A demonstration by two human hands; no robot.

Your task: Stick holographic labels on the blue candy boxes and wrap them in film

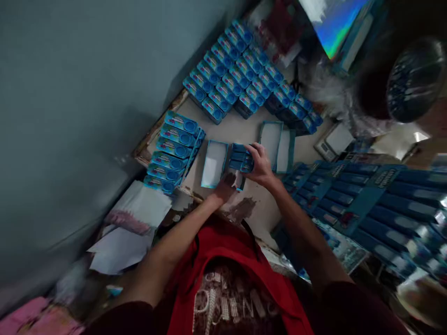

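My right hand (259, 164) is curled over a small group of blue boxes (238, 153), thumb and fingers gripping their right side. The boxes sit at a shallow open carton (241, 182), its white inside partly showing. My left hand (226, 186) is closed at the near left end of that carton; its dark fingertips are hard to make out. Just left lies a carton half (213, 165), white inside with a blue edge. Right of my right hand are two more white-lined carton halves, one (270, 139) overlapping the other (285, 151).
Rows of small blue boxes (230, 83) stand at the table's far side. Filled cartons (171, 149) are lined up at the left by the wall. Large stacks of blue packs (349, 195) fill the right. White paper sheets (136, 209) lie at lower left.
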